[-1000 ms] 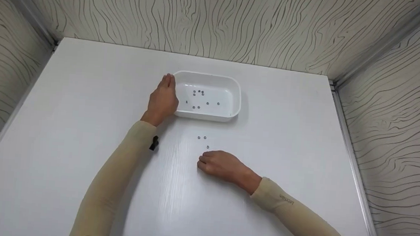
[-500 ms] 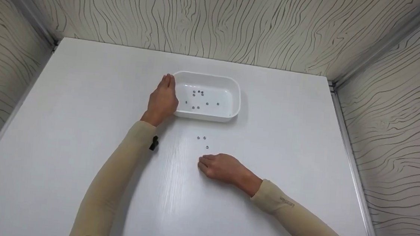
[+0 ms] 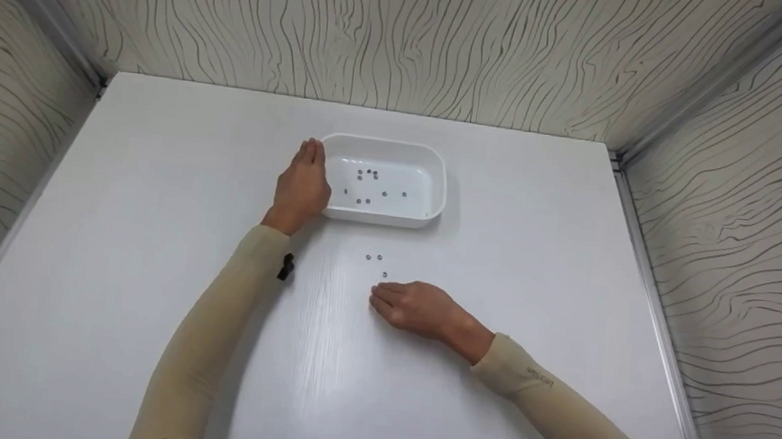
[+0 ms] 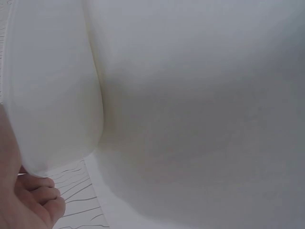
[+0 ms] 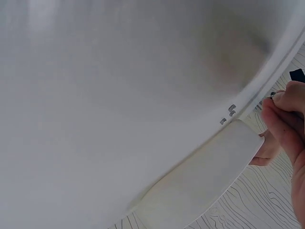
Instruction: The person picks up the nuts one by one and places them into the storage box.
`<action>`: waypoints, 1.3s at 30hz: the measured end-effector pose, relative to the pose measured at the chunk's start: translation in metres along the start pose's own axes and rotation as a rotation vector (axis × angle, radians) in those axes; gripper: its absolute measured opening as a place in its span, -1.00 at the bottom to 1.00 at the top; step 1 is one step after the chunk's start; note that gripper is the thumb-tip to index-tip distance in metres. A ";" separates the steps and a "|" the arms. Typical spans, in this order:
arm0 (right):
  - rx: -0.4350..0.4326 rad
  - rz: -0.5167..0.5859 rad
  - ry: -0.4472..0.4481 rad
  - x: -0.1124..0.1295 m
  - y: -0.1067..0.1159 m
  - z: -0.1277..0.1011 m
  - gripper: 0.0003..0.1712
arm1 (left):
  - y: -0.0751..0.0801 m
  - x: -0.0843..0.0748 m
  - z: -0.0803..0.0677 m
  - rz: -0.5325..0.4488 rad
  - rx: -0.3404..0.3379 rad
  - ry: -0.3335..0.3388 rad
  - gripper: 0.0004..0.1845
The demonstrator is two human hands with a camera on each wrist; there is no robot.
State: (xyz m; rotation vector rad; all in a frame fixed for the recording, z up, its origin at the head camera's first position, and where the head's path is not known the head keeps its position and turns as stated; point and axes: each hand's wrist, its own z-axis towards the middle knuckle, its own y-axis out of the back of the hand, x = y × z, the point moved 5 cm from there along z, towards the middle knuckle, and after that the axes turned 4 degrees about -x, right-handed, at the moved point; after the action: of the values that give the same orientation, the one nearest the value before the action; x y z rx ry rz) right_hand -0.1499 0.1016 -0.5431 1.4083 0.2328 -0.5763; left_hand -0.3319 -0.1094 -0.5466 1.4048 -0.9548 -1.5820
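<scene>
A white rectangular plastic box (image 3: 384, 217) stands on the white table, with several small metal nuts (image 3: 384, 194) spread over its floor. My left hand (image 3: 301, 188) grips the box's left end; in the left wrist view its curled fingers (image 4: 47, 198) show at the corner of the rim. My right hand (image 3: 419, 309) is close over the table in front of the box. Its thumb and forefinger pinch a small dark metal nut (image 5: 272, 95), mostly covered by the fingertips. Three loose nuts (image 3: 384, 275) lie on the table between the right hand and the box.
The white table (image 3: 534, 259) is bounded at the back and sides by wood-grain patterned panels (image 3: 377, 37). Metal rails (image 3: 662, 324) run along its side edges. A black strap end (image 3: 287, 266) sticks out beside the left sleeve.
My right hand shifts only slightly, drawing back a little and then edging up again near the loose nuts. The left hand stays on the box; the nuts keep their places.
</scene>
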 end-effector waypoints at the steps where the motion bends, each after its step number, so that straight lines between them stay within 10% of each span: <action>1: -0.008 0.003 -0.006 -0.002 0.000 0.000 -0.71 | 0.000 0.000 0.000 0.003 -0.002 -0.001 -0.38; 24: -0.394 0.533 -0.280 -0.055 0.029 0.008 -0.58 | 0.000 -0.001 -0.001 0.005 0.003 0.008 -0.38; 39: -0.507 0.818 -0.675 -0.100 0.034 0.010 -0.67 | -0.001 0.002 0.001 0.000 0.014 0.009 -0.37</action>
State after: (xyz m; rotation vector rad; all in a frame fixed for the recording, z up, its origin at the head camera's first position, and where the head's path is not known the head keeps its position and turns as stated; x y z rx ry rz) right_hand -0.2184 0.1177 -0.4641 0.6576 -0.6750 -0.2443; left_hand -0.3335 -0.1104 -0.5481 1.4204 -0.9617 -1.5707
